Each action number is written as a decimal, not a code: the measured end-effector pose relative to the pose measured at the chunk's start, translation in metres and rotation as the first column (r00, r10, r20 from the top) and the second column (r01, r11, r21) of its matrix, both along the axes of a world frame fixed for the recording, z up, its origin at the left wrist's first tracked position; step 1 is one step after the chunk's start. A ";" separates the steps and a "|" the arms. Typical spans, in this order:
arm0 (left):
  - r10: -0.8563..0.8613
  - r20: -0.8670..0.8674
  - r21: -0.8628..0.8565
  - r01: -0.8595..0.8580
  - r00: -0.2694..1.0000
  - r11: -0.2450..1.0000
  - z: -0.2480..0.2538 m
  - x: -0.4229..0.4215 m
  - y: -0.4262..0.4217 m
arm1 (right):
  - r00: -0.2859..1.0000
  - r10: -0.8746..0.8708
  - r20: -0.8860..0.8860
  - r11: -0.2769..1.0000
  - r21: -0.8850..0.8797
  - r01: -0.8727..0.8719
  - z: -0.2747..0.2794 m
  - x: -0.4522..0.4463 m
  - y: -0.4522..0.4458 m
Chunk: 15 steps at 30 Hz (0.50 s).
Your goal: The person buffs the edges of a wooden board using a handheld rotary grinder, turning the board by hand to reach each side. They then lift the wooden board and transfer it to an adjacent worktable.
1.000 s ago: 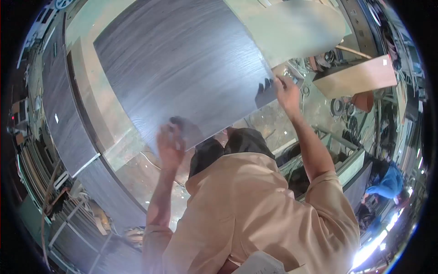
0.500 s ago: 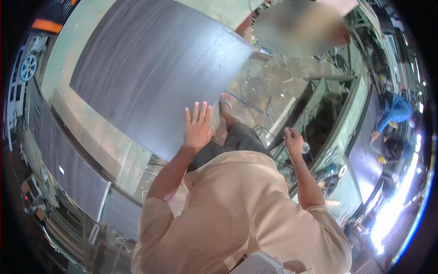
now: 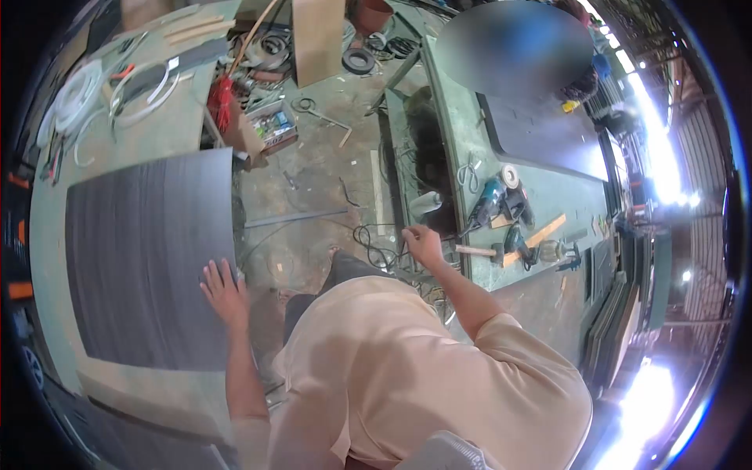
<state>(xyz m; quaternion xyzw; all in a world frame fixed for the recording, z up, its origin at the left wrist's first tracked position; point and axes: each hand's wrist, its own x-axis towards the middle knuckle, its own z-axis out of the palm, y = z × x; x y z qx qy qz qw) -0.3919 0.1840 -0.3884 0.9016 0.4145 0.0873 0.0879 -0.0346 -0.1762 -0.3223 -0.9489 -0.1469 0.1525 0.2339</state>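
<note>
oval patch: blurred | shirt: bottom edge cuts it | right fingers: hold unclear

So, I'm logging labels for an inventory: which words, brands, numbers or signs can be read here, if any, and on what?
No text can be read for certain.
Open box of small items: marks on its front, too small and blurred to read.
Teal power tool on the green bench: any brand is too small to make out.
Dark panel by the left hand: no lettering shows.
</note>
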 end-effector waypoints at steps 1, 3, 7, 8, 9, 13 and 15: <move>-0.021 0.003 0.015 0.021 1.000 1.000 0.002 0.001 0.000 | 0.997 -0.024 0.069 0.999 0.025 0.023 0.000 0.010 -0.008; 0.009 -0.029 0.017 -0.008 1.000 1.000 0.003 0.003 0.001 | 0.989 -0.109 0.102 0.993 0.061 0.103 -0.004 0.041 -0.029; 0.019 -0.048 0.026 -0.018 0.999 1.000 0.007 0.002 -0.007 | 0.905 -0.380 0.190 0.921 0.169 0.351 -0.004 0.104 -0.079; 0.029 -0.100 0.013 -0.028 0.995 1.000 0.007 0.002 -0.010 | 0.868 -0.466 0.170 0.878 0.209 0.430 -0.007 0.123 -0.093; 0.040 -0.149 0.003 -0.040 0.988 0.999 0.007 0.002 -0.012 | 0.831 -0.487 0.269 0.873 0.194 0.448 -0.010 0.140 -0.108; 0.053 -0.196 0.020 -0.050 0.979 0.999 0.009 0.001 -0.042 | 0.711 -0.643 0.285 0.765 0.212 0.608 -0.013 0.198 -0.155; 0.114 -0.195 -0.081 -0.132 0.974 0.988 0.018 0.005 -0.060 | 0.596 -0.711 0.374 0.672 0.111 0.732 -0.017 0.220 -0.167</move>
